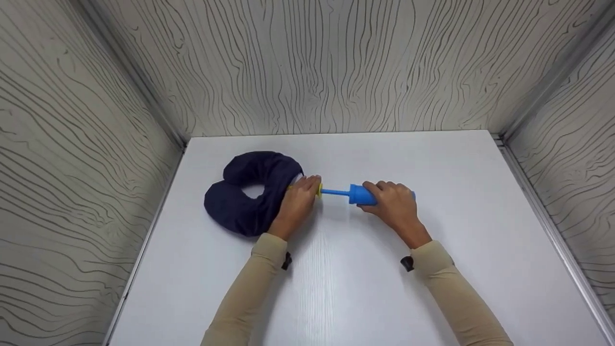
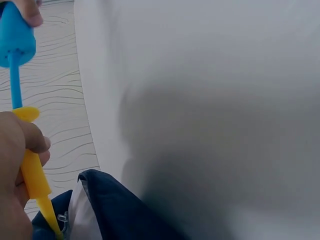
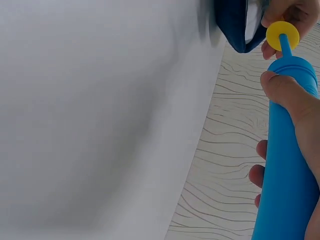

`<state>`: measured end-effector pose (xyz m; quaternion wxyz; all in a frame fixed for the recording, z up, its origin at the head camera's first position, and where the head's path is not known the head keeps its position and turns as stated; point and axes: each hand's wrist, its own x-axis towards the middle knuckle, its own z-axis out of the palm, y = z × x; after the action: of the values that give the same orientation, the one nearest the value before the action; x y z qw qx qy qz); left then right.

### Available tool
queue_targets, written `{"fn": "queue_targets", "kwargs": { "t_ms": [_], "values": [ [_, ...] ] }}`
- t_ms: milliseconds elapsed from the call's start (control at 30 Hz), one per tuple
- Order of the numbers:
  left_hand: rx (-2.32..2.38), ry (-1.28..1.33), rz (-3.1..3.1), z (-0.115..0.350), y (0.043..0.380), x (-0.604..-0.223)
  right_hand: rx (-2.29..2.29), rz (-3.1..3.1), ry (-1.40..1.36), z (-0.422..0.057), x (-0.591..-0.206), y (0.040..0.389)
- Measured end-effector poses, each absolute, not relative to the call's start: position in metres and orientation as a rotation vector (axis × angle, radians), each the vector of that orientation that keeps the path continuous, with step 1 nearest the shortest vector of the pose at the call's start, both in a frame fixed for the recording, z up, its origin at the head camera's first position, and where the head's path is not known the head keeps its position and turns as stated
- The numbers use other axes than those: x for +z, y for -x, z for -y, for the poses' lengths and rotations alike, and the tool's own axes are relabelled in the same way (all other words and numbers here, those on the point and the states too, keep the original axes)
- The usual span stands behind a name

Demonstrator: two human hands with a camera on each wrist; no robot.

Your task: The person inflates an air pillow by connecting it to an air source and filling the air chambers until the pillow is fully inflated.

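Note:
A navy U-shaped neck pillow (image 1: pixel 235 211) lies on the left part of the table. In the left wrist view, its cover gapes over a white inner layer (image 2: pixel 82 215). My left hand (image 1: pixel 297 204) grips the yellow end (image 2: pixel 35 175) of a hand pump, whose narrow yellow tip reaches into that opening. Whether the tip sits in a valve is hidden. A thin blue rod (image 1: pixel 335 192) shows between the yellow end and the blue pump barrel (image 3: pixel 290 160). My right hand (image 1: pixel 396 204) wraps round the barrel, thumb near its front rim. The pump lies roughly level, pointing left.
The white table (image 1: pixel 326 288) has metal rails (image 1: pixel 552 230) along its sides. Wood-grain panels (image 1: pixel 312 67) stand behind it and to the left and right. Dark bands with a black piece (image 1: pixel 407 263) sit at both sleeve cuffs.

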<state>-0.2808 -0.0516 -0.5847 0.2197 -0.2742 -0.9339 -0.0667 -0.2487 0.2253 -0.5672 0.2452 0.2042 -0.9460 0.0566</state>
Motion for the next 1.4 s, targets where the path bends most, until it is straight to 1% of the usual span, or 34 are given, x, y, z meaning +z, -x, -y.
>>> {"fn": "queue_targets", "kwargs": {
  "t_ms": [300,500,700,1133,1400],
  "values": [
    [-0.202,0.724,2.622,0.06,0.283,-0.584,0.156,2.589,-0.526,-0.249,-0.564,0.245],
    [-0.227,0.722,2.582,0.058,0.282,-0.585,0.16,2.582,-0.514,-0.253,-0.565,0.242],
    [-0.239,0.722,2.456,0.048,0.282,-0.591,0.148,2.551,-0.543,-0.238,-0.569,0.242],
    [-0.217,0.72,2.449,0.027,0.274,-0.581,0.134,2.541,-0.557,-0.203,-0.565,0.248],
    [-0.163,0.769,2.435,0.017,0.265,-0.589,0.113,2.539,-0.617,-0.19,-0.571,0.247]
  ]
}}
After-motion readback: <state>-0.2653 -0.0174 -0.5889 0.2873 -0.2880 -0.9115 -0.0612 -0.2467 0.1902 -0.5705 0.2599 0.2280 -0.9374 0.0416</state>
